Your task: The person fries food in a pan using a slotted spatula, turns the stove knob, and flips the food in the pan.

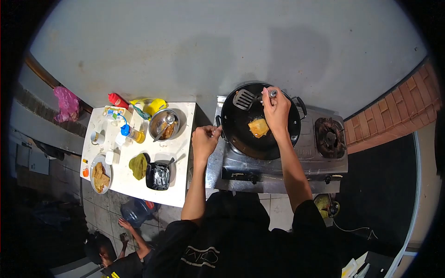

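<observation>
A black wok [241, 142] sits on the left burner of a steel gas stove [303, 146]. In its oil lies a golden, folded piece of fried food [258, 127]. My right hand [276, 109] is closed around the handle of a slotted spatula [244, 99], whose head is over the wok's upper left, apart from the food. At the wok's left side, my left hand [206, 140] pinches the wok handle [219, 121] with its fingers closed.
On the white table [185, 111] at left stand a steel bowl [175, 121] with filling and a spoon, a black dish [158, 176], a plate [99, 189] of fried pieces and bottles. Another person [125, 259] crouches below by a water jug [137, 211]. The right burner [330, 138] is uncovered.
</observation>
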Demonstrator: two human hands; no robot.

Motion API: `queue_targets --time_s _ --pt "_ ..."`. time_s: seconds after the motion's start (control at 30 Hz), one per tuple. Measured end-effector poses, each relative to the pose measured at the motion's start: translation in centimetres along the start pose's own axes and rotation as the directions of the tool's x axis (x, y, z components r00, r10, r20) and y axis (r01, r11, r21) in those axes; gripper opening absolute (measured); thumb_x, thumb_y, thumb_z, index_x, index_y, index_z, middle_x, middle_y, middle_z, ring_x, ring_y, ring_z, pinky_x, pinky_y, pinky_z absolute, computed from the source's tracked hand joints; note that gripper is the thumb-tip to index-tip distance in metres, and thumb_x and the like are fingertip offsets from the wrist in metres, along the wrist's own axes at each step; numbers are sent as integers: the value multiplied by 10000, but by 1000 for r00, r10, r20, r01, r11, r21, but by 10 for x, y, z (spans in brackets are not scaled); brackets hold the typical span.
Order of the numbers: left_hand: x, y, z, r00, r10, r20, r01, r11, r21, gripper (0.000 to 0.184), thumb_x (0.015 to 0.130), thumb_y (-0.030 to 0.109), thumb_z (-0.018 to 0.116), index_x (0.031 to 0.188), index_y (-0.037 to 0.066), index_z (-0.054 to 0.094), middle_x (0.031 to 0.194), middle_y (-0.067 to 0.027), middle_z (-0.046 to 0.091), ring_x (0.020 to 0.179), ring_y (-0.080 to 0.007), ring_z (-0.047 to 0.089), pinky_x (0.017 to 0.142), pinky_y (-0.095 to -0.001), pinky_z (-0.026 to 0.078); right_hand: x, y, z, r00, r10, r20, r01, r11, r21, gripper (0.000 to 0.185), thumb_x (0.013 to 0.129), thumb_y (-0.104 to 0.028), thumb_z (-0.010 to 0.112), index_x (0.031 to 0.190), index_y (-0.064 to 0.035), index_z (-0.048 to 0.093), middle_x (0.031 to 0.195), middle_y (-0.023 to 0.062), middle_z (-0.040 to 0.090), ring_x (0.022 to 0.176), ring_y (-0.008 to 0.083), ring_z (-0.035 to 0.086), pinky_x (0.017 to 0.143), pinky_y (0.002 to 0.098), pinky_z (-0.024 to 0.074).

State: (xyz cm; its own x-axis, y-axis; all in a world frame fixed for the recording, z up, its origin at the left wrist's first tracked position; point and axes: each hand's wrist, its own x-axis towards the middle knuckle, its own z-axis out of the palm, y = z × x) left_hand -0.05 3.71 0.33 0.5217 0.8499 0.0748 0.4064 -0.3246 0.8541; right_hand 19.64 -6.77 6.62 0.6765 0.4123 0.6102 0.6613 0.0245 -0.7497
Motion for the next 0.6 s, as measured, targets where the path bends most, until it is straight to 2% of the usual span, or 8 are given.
queue_targets --time_s 0.07,0.2,0.4,0.47,0.5,0.57,0.6 --pt "0 0 -1 1000 -21 15 21 1000 5 292 783 261 749 760 -25 691 623 -108 638 576 -231 647 586 -324 489 -1 2 0 999 41 -3 -40 998 42 127 880 -82 634 839 21 572 631 83 536 504 108 440 485 277 379" --pt "0 1 -2 1000 28 5 -28 999 18 295 785 262 747 761 -27 689 624 -108 639 572 -231 646 583 -321 488 -3 8 -2 999 39 -16 -38 998 54 117 882 -74 625 837 18 570 630 75 536 510 103 435 485 274 378" --pt "0 2 -2 999 -22 31 23 1000 -9 291 788 253 748 756 -31 688 605 -104 628 554 -213 636 570 -314 480 -5 9 -5 999 37 -17 -36 998 49 106 887 -69 610 834 14 570 634 75 542 516 102 446 488 273 383" --pt "-1 2 -2 1000 14 11 -14 1000 -6 288 791 249 745 753 -31 688 598 -105 624 548 -206 631 564 -313 476 -4 15 -6 999 33 34 -32 999 -13 113 930 -63 561 874 34 577 723 30 586 568 35 469 498 204 388" --pt "-1 3 -3 1000 14 11 -14 1000 -6 288 791 249 745 753 -31 688 598 -105 624 548 -206 631 564 -313 476 -2 11 -5 999 33 34 -32 999 -12 113 930 -63 561 874 34 577 723 30 586 568 35 469 498 204 388" --pt "-2 4 -3 1000 14 16 -14 1000 -22 286 794 248 742 755 -31 691 600 -108 625 545 -205 628 561 -315 473 2 1 -3 999 38 30 -36 999 -40 120 881 -79 609 836 24 566 646 109 548 506 150 475 512 301 403" --pt "-2 3 -3 1000 12 15 -11 1000 -22 286 794 248 742 755 -31 691 600 -108 625 545 -205 628 561 -315 473 5 -4 -2 999 38 33 -37 999 -40 120 881 -79 609 836 24 566 646 109 548 506 150 475 512 301 403"
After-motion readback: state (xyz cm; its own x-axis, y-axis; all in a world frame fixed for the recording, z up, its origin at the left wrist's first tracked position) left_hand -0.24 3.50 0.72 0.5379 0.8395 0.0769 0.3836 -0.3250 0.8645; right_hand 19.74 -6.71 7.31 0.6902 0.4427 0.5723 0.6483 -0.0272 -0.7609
